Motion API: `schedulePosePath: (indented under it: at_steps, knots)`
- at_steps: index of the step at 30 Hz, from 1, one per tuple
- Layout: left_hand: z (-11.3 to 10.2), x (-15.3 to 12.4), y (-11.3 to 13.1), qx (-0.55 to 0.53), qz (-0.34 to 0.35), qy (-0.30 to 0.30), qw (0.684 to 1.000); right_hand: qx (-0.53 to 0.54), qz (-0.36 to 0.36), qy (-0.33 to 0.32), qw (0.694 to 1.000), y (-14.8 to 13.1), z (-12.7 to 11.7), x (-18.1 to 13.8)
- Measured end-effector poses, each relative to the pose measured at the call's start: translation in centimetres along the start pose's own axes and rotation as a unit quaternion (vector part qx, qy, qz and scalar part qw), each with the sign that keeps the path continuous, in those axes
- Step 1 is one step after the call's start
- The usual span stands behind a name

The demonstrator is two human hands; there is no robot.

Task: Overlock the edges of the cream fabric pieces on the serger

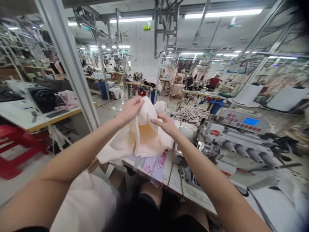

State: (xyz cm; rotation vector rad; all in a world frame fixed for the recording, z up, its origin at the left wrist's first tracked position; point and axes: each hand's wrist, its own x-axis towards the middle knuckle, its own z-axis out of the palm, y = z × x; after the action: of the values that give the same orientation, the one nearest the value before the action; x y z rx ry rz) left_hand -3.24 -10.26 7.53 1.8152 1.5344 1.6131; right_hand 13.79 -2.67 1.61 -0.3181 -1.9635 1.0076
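A cream-coloured piece of cloth (149,141) lies over the left end of the sewing table, with its upper part raised off the surface. My left hand (133,108) pinches the raised top of it between thumb and fingers. On the right side of the same raised part, my right hand (165,123) is closed on the cloth, thumb against fingers. Between the hands the cloth stands up in folds, and a yellowish shade shows inside. Just right of my right hand is an overlock sewing machine (217,138) with a control panel (245,121).
Dotted fabric (191,114) lies behind the machine. White thread cones (248,94) stand at the right. A metal post (70,61) rises at the left, near a red stool (19,148). Pale cloth (84,203) hangs by my lap. A person in red (213,82) is far back.
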Motion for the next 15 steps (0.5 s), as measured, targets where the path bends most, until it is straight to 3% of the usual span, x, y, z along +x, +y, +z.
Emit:
schedulePosePath:
  at_steps: [5,7,9,12,15]
  knots:
    - [-7.5,2.0,7.7,0.078,0.179,0.035,0.98,0.033,0.006,-0.073,0.997,-5.4,2.4,-0.3]
    - [-9.4,1.8,10.4,0.173,0.231,0.056,0.956,0.042,-0.001,-0.082,0.996,-7.5,3.2,-1.4]
    - [-10.4,0.9,12.1,0.287,0.263,0.077,0.918,0.036,-0.016,-0.052,0.998,-9.5,3.9,-2.9]
    - [-10.5,-1.3,12.6,0.393,0.286,0.122,0.866,0.021,-0.026,0.02,0.999,-11.5,5.5,-5.7]
    - [-10.0,-3.3,11.0,0.404,0.311,0.159,0.845,0.024,0.009,0.008,1.0,-12.2,8.3,-8.6]
